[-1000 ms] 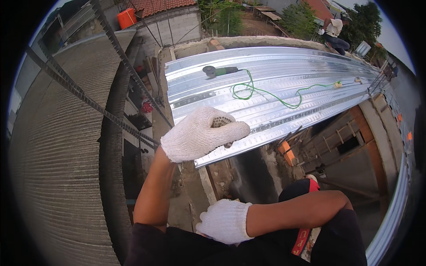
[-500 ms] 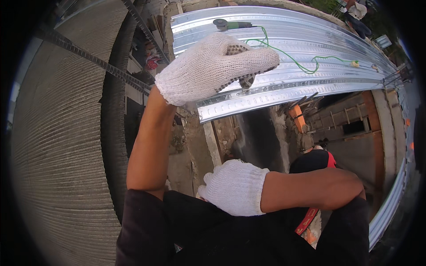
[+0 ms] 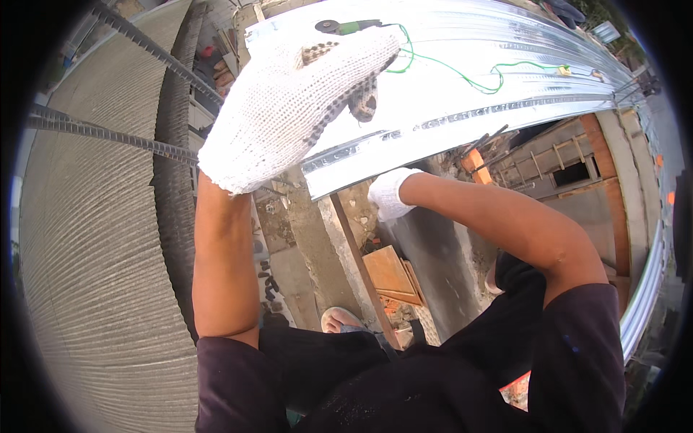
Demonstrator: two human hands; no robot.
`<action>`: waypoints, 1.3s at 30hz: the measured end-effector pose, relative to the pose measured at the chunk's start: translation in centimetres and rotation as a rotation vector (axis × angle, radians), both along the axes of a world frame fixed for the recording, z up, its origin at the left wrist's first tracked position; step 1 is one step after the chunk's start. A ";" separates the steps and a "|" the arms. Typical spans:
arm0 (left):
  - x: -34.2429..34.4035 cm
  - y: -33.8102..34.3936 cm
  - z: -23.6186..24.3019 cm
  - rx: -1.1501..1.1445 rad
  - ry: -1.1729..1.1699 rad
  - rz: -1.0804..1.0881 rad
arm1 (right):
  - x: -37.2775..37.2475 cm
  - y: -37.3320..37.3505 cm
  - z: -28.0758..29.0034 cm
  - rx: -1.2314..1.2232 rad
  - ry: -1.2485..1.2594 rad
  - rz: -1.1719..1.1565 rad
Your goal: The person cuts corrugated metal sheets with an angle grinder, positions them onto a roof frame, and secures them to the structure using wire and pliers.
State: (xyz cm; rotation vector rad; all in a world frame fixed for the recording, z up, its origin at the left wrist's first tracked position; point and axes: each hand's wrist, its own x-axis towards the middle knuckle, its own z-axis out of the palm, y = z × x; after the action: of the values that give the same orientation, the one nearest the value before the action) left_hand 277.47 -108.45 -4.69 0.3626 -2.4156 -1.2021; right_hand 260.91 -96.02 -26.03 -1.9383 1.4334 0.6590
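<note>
My left hand, in a white knitted glove with a dotted palm, is raised above the shiny ribbed metal sheets. Its fingers point right, one hanging apart from the rest, and nothing shows between them. Just past its fingertips, a green angle grinder with a dark disc lies on the sheets. My right hand, also gloved, is by the near edge of the sheets; its fingers are turned away and hidden, so whether it touches the edge is unclear.
A green cord runs from the grinder to a yellow connector. Ribbed steel bars slant across the upper left, beside a corrugated roof. Below me are a concrete ledge, a drop and wooden boards. A person is partly visible far right.
My right hand has moved from near my body up and forward to the sheet's near edge. My left hand has shifted left in view. My view has moved, uncovering a foot and boards below.
</note>
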 end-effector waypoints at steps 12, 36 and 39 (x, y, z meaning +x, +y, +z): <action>-0.6 -1.9 -4.0 -0.545 0.227 0.089 | 2.5 -4.4 -9.4 -0.593 -0.546 -1.132; -0.1 -3.1 -3.1 -0.907 0.304 -0.119 | 1.3 -11.4 -1.9 -0.388 -0.324 -0.464; 1.0 -2.1 -2.9 -0.063 0.106 0.124 | 2.1 -11.6 -0.9 -0.446 -0.398 -0.570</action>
State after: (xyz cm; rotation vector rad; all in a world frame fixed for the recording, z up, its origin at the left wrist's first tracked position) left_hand 278.49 -110.58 -7.59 0.4119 -2.2989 -1.0622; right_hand 263.06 -107.66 -26.95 -1.6953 1.8423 -0.3142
